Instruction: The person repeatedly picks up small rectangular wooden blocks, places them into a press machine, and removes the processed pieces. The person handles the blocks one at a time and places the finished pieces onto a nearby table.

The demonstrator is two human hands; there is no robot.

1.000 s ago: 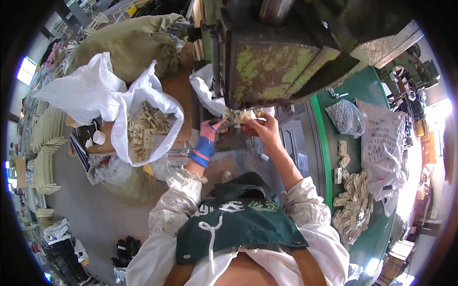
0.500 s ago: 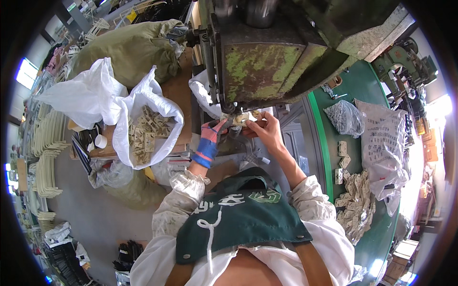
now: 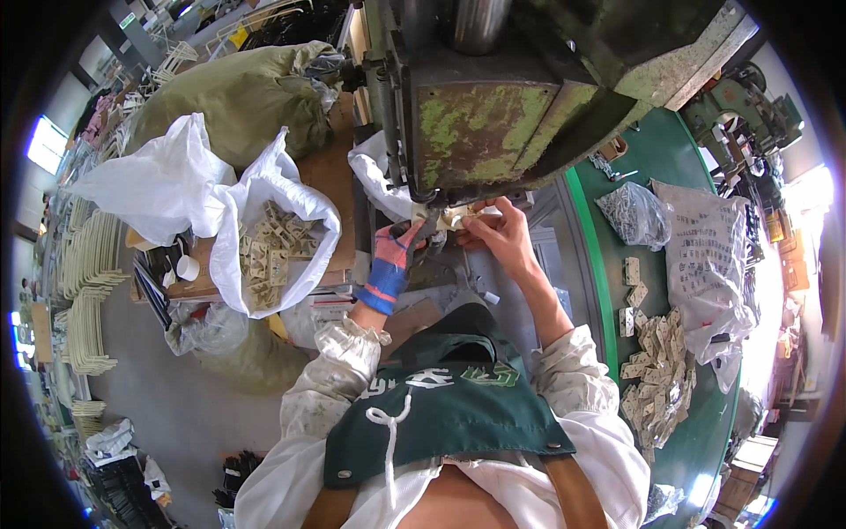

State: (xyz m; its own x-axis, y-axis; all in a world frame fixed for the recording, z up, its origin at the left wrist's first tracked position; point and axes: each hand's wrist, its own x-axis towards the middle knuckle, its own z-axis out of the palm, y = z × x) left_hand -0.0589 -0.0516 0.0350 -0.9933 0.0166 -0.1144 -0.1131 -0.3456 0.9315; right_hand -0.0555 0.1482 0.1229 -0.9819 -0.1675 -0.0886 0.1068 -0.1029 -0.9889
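My left hand (image 3: 395, 254) wears a blue and pink work glove with dark fingertips. Its fingers are closed at the lower edge of a green, worn press machine (image 3: 480, 132); what they grip is too small to make out. My bare right hand (image 3: 504, 238) pinches a small cream-coloured part (image 3: 453, 217) just right of the gloved fingertips, under the press head. Part of that piece is hidden by the fingers and the machine.
At left, an open white sack (image 3: 328, 225) holds several cream plates with holes (image 3: 269, 264), beside a large olive sack (image 3: 238, 101). On the green table (image 3: 617, 238) at right lie a pile of similar plates (image 3: 656, 379), a clear bag of metal pieces (image 3: 636, 214) and a printed woven sack (image 3: 705, 256).
My right hand has shifted slightly right, its fingers drawn a little farther from the gloved hand. The left hand stays almost in place at the press.
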